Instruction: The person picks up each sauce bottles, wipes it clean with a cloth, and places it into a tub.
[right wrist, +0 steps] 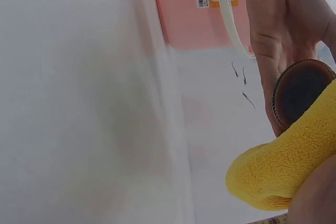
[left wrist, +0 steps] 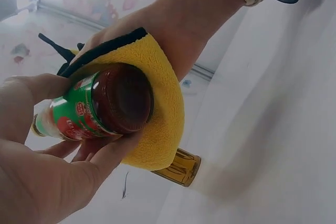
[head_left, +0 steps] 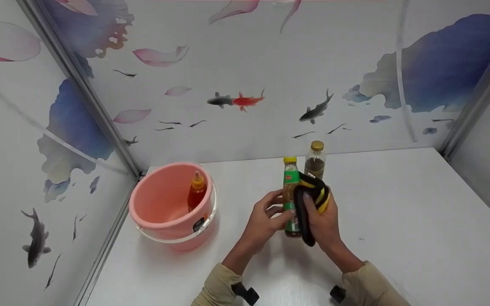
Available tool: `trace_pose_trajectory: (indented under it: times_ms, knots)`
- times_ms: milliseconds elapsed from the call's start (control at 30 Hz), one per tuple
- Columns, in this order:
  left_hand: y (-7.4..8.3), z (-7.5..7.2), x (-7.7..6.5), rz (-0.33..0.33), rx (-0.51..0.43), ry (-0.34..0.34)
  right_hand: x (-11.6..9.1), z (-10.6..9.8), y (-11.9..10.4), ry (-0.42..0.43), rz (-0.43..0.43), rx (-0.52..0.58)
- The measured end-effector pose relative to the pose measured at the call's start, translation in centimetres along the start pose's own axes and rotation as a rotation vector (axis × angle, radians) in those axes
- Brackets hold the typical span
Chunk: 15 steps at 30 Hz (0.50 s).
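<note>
My left hand (head_left: 264,219) grips a sauce bottle (head_left: 291,176) with a yellow cap and green label, its fingers and thumb round the side. In the left wrist view the dark base of the bottle (left wrist: 123,98) faces the camera, raised off the table. From the other side my right hand (head_left: 323,221) holds a yellow cloth (left wrist: 163,119) with black edging, folded against the bottle. The right wrist view shows the cloth (right wrist: 283,166) covering part of the round base. Behind the hands stands a clear bottle (head_left: 315,163) with a gold cap, its lower part hidden.
On the left of the white table (head_left: 398,221) stands a pink bucket (head_left: 155,199) with a white handle (head_left: 177,241). Inside it leans a squeeze bottle (head_left: 197,193) with a yellow nozzle cap and reddish contents. Printed panels (head_left: 249,136) enclose the table's back and sides.
</note>
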<state>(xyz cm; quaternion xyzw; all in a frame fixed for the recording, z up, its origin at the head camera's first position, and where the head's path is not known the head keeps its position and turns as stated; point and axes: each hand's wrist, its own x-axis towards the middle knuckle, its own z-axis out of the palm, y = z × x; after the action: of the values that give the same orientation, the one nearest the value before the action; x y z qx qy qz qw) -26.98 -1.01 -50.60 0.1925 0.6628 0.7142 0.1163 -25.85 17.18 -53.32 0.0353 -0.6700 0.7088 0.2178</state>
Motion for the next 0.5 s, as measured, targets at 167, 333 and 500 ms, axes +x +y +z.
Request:
trace_pose_trajectory:
  times_ms: [167, 333, 500]
  knots:
    - [-0.04, 0.17, -0.03, -0.046, 0.005, -0.032, 0.23, -0.24, -0.13, 0.02, -0.021, -0.005]
    - [-0.3, 0.36, -0.14, -0.054, 0.065, -0.078, 0.39, -0.46, -0.26, 0.037, -0.031, -0.001]
    - [-0.55, 0.52, -0.21, -0.033, 0.076, -0.121, 0.48, -0.57, -0.4, 0.059, -0.042, 0.016]
